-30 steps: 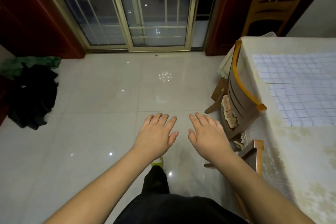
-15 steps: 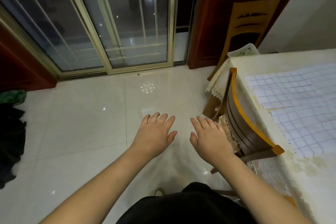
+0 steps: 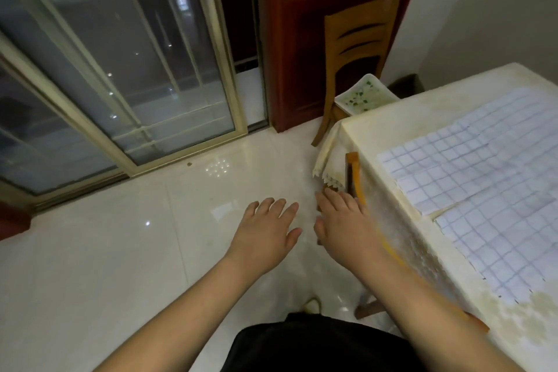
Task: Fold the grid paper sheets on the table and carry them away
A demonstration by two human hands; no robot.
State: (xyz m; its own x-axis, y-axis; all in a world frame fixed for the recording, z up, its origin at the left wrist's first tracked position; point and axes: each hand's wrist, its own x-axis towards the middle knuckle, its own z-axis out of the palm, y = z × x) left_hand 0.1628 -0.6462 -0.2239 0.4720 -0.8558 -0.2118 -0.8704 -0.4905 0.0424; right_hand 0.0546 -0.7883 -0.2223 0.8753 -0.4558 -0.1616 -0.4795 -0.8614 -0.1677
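Observation:
Two white grid paper sheets lie flat on the table (image 3: pixel 392 130) at the right, which has a cream cloth. The far sheet (image 3: pixel 465 154) and the near sheet (image 3: pixel 507 238) meet along a seam. My left hand (image 3: pixel 265 229) hovers palm down over the floor, fingers apart, holding nothing. My right hand (image 3: pixel 344 223) is beside it, also empty and spread, just left of the table's edge and apart from the sheets.
A wooden chair (image 3: pixel 356 181) is tucked under the table's left side, by my right hand. Another chair (image 3: pixel 353 48) stands against a dark red cabinet (image 3: pixel 280 39) at the back, with a patterned cushion (image 3: pixel 362 96) on it. Glass sliding doors (image 3: pixel 120 63) fill the left. The floor is glossy tile.
The view has swung right and up: the table and sheets now fill more of the right side and the dark pile at the left has left the view. Both hands stay open and empty.

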